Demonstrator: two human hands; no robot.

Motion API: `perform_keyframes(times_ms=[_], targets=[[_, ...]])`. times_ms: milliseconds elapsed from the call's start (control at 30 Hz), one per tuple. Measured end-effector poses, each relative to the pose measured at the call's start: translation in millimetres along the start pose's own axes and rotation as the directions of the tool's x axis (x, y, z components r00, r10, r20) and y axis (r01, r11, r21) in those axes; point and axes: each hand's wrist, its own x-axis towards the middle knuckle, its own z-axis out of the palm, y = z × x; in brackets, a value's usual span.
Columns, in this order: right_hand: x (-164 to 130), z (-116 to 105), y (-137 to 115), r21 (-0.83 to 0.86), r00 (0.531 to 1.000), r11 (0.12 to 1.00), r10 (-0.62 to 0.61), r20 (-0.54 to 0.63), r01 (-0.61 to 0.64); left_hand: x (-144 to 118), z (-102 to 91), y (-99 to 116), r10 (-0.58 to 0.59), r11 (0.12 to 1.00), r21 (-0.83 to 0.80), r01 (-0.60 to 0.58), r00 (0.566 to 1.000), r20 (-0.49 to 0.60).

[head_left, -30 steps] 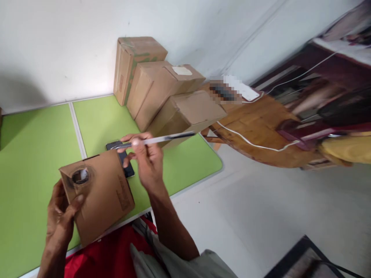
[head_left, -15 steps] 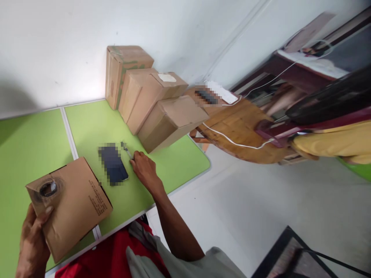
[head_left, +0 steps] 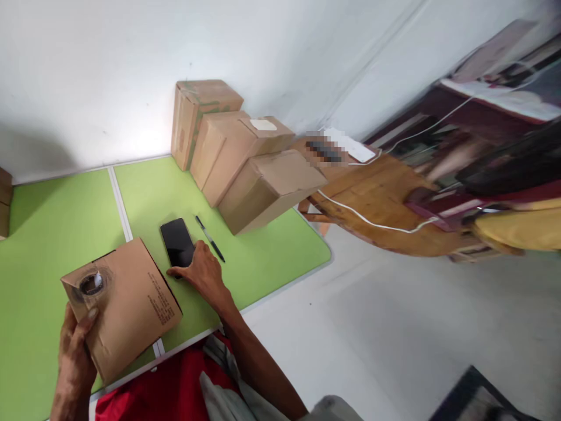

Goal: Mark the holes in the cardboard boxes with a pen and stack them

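Note:
My left hand [head_left: 78,345] grips the near left edge of a cardboard box [head_left: 131,292], thumb on top and fingers hidden beneath. A dark-rimmed round hole and small printed text mark the box's upper face. My right hand [head_left: 204,270] is closed around the near right corner of a black smartphone [head_left: 177,238] lying face up on the green table [head_left: 272,257]. Its thumb is at the phone's near end and its fingers at the right edge. Just right of the phone lies a pen [head_left: 210,238], apart from the hand.
Several closed cardboard boxes [head_left: 249,196] stand at the table's back right. Beyond is a wooden table [head_left: 372,199] with a white cable and a blurred-out dark object. Another person's yellow sleeve [head_left: 526,228] shows at far right. Another box [head_left: 4,204] edges in at left.
My right hand has let go of the pen, now flat on the table, and moved left onto the smartphone. The whole view has shifted slightly; my left hand still holds the box.

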Motion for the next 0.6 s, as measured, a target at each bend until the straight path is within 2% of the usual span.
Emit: perform_keyframes(times_ms=[100, 233, 300, 367, 433, 500, 600], targets=[[2.8, -4.8, 9.6, 0.179, 0.998, 0.984, -0.016, 0.058, 0.006, -1.9, 0.3, -3.0, 0.016, 1.000, -0.013, -0.016, 0.999, -0.043], [-8.1, -18.0, 23.9, 0.382, 0.989, 0.924, -0.087, 0.124, 0.033, -2.9, -1.5, -4.0, 0.044, 0.999, -0.029, -0.045, 0.999, -0.027], [-19.8, -27.5, 30.6, 0.600, 0.969, 0.800, -0.139, 0.203, -0.011, -3.0, -0.5, -3.6, 0.068, 0.997, -0.034, -0.069, 0.998, -0.018], [-34.5, -37.4, 32.9, 0.816, 0.931, 0.568, -0.230, 0.285, -0.109, -2.7, 4.0, -2.6, 0.099, 0.995, -0.034, -0.098, 0.995, 0.004], [-50.6, -45.1, 27.5, 0.913, 0.879, 0.355, -0.348, 0.328, -0.200, -2.2, 12.6, -0.8, 0.136, 0.990, -0.033, -0.134, 0.990, 0.048], [-66.0, -47.3, 14.1, 0.928, 0.822, 0.278, -0.448, 0.352, -0.247, -1.9, 24.2, 1.3, 0.174, 0.985, -0.034, -0.171, 0.979, 0.106], [-84.2, -38.2, -13.4, 0.925, 0.753, 0.225, -0.537, 0.380, -0.306, -3.3, 41.9, 2.7, 0.228, 0.974, -0.037, -0.225, 0.955, 0.191]])
